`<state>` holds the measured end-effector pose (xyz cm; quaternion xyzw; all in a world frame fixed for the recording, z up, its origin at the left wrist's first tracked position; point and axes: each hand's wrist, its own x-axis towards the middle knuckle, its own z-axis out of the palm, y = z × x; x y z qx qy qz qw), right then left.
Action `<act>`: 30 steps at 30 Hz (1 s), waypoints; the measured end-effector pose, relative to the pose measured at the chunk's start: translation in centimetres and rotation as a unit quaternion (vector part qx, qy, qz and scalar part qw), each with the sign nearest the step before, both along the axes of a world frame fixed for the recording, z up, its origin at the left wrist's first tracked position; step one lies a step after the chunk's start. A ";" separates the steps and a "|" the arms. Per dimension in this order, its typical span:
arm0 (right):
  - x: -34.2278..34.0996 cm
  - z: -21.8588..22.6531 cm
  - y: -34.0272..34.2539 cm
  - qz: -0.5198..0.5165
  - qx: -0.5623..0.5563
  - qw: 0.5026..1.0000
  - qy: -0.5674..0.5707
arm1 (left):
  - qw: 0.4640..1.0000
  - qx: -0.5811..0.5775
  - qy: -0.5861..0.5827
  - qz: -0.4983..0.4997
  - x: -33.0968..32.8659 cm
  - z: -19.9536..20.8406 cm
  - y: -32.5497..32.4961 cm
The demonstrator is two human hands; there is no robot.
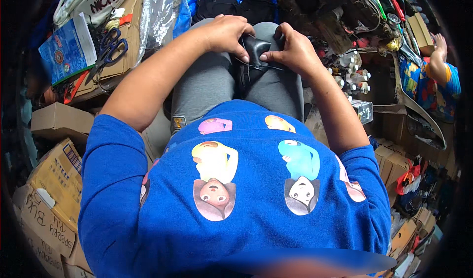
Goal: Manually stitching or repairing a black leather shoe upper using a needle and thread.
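Between my thighs, just below the knees of my grey trousers point(199, 88), I hold a glossy black leather piece point(257, 46), possibly part of a shoe. My left hand point(228, 35) grips its left side, thumb pressed on the edge and fingers curled over. From the right, my right hand point(294, 51) pinches it, with the thumb on its lower right edge and the index finger bent above. A darker black part point(249, 76) hangs below it between my legs. The undersides of both grips are hidden.
To the left, dark-handled scissors point(109, 51) and a blue booklet point(66, 49) lie on cardboard above several boxes point(61, 122). White-capped plastic bottles point(352, 73) cluster at right, near a clear container point(363, 111). Another person's arm point(437, 63) shows at far right.
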<state>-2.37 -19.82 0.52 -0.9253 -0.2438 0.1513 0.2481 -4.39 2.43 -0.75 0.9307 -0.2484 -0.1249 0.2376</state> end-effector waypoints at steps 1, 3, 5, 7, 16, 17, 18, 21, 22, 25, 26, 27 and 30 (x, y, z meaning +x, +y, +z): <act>0.2 -0.2 -0.4 -0.006 0.008 1.000 -0.002 | 0.999 -0.032 -0.027 0.019 0.0 -0.4 -0.8; 0.8 -0.8 -1.6 -0.033 0.023 0.999 0.018 | 0.995 -0.079 -0.045 0.042 0.6 -1.0 -2.3; 1.4 -1.5 -3.3 -0.049 0.069 0.995 0.050 | 0.984 -0.152 -0.052 0.082 1.1 -1.3 -3.3; 1.4 -2.7 -4.8 -0.051 0.165 0.977 0.124 | 0.986 -0.143 -0.038 0.076 1.6 -1.5 -3.2; -2.4 -1.1 -11.2 -0.209 0.244 0.937 0.136 | 0.981 -0.143 0.111 0.074 2.3 -1.7 -1.1; -3.0 -1.1 -10.5 -0.153 0.233 0.958 0.070 | 0.981 -0.148 0.107 0.071 2.2 -1.6 -1.1; -4.0 -0.7 -10.0 -0.114 0.242 0.960 0.080 | 0.980 -0.145 0.113 0.071 2.1 -1.6 -1.1; -4.6 -0.2 -7.6 0.066 0.139 0.985 -0.082 | 0.977 -0.158 0.137 0.027 1.9 -1.2 -0.7; -4.7 -0.1 -6.9 0.067 0.131 0.986 -0.083 | 0.977 -0.159 0.137 0.027 1.8 -1.3 -0.6; -4.2 0.1 -5.5 -0.056 0.148 0.987 -0.004 | 0.979 -0.154 0.127 0.035 1.5 -1.4 -0.6; -4.1 0.2 -5.3 -0.036 0.167 0.985 -0.012 | 0.977 -0.164 0.134 0.042 1.4 -1.5 -0.7; -4.1 0.2 -5.1 -0.028 0.184 0.982 0.006 | 0.973 -0.175 0.143 0.046 1.3 -1.5 -0.7; -4.0 0.4 -4.7 -0.004 0.199 0.980 0.028 | 0.977 -0.165 0.126 0.051 1.2 -1.7 -0.7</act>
